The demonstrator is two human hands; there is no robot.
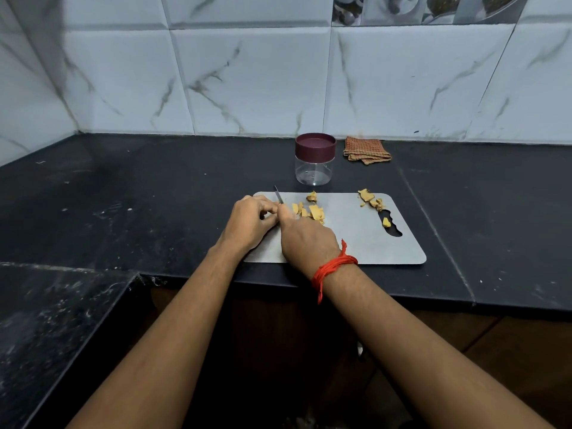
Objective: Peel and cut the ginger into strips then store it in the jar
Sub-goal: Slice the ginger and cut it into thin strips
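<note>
Ginger slices lay on cutting board beside hands. Right hand gripped knife; left hand curled against knife, its hold hidden. Risk: slipping knife could nick that hand.

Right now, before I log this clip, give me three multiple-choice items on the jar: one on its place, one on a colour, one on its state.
1. The jar stands: A) behind the cutting board, on the counter; B) on the board; C) on a shelf.
2. Its lid is: A) green; B) maroon; C) white.
3. The jar is: A) open, full; B) tipped over; C) closed, empty.
Answers: 1A, it sits past the board's far edge; 2B, the lid is dark red; 3C, lid on, clear body bare inside.
</note>
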